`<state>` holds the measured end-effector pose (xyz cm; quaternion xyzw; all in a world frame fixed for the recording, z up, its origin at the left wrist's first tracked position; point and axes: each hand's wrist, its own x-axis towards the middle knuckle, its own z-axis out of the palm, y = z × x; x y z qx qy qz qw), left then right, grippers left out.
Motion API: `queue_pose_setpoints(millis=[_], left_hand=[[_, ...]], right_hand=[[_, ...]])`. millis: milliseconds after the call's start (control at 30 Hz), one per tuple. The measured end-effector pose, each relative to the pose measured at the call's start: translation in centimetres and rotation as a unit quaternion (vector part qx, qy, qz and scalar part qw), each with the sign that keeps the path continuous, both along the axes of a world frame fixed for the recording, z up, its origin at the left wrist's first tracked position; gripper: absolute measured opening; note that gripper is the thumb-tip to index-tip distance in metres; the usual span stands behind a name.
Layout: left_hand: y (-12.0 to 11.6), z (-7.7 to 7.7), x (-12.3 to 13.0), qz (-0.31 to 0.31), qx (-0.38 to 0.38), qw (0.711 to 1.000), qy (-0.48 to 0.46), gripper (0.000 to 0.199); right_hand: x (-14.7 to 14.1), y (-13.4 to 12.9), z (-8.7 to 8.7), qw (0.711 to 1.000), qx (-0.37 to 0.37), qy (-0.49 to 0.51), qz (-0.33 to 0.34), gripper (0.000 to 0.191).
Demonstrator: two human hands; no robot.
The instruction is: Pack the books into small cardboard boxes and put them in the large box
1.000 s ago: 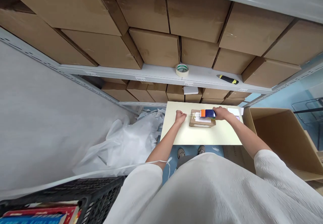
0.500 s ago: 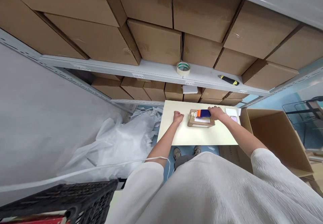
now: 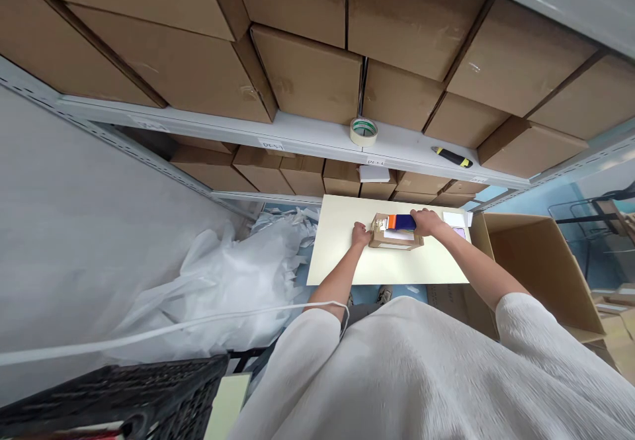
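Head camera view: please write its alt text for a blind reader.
A person's right hand holds a blue-and-orange tool over a small cardboard box on a pale table, the left hand at the box's left end. Behind, shelves hold brown boxes, a tape roll and a black-and-yellow cutter; an open carton stands at right.

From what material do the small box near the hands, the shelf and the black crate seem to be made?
Small box: cardboard, by its matte brown sides.
Shelf: probably painted metal, smooth light grey, with a slotted post.
Black crate: likely plastic, by its lattice walls.
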<state>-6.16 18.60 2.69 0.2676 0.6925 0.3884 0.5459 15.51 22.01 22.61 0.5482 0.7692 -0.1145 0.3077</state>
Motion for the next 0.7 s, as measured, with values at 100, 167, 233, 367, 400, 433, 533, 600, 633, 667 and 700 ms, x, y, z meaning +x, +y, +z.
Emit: queue_pose_setpoints(millis=[100, 167, 233, 367, 400, 433, 533, 600, 633, 667, 700], left_hand=[[-0.5, 0.9, 0.2, 0.005, 0.054, 0.999, -0.004, 0.036], [-0.6, 1.6, 0.1, -0.016, 0.088, 0.996, -0.016, 0.031], [-0.4, 2.4, -0.1, -0.042, 0.105, 0.994, -0.013, 0.032], [-0.1, 3.9, -0.9, -0.122, 0.213, 0.969, 0.035, 0.044], [-0.1, 4.2, -1.0, -0.159, 0.249, 0.954, 0.044, 0.05], [-0.1, 4.5, -1.0, -0.198, 0.273, 0.94, 0.052, 0.058], [-0.2, 5.0, -1.2, -0.294, 0.273, 0.913, 0.076, 0.075], [-0.3, 5.2, -1.3, -0.32, 0.25, 0.909, 0.098, 0.078], [-0.4, 5.2, -1.4, -0.324, 0.241, 0.908, 0.111, 0.078], [-0.4, 5.2, -1.5, -0.325, 0.234, 0.908, 0.123, 0.078], [-0.4, 5.2, -1.6, -0.326, 0.229, 0.908, 0.133, 0.078]], right_hand=[[0.0, 0.0, -0.1, 1.0, 0.0, 0.004, 0.002, 0.051], [0.1, 0.0, -0.2, 1.0, 0.004, 0.008, -0.002, 0.05], [0.2, 0.1, -0.4, 1.0, 0.003, 0.017, -0.007, 0.049], [0.3, 0.1, -0.7, 0.999, -0.004, 0.04, -0.014, 0.05], [0.3, 0.1, -0.7, 0.999, -0.006, 0.043, -0.013, 0.05], [0.3, 0.1, -0.7, 0.999, -0.007, 0.043, -0.012, 0.051], [0.4, 0.2, -0.5, 0.999, -0.015, 0.033, -0.008, 0.052], [0.5, 0.3, -0.3, 0.999, -0.022, 0.026, -0.005, 0.053], [0.7, 0.3, -0.2, 0.999, -0.028, 0.025, -0.005, 0.054], [0.9, 0.3, 0.0, 0.999, -0.033, 0.027, -0.004, 0.053], [1.1, 0.3, 0.1, 0.999, -0.039, 0.031, -0.004, 0.052]])
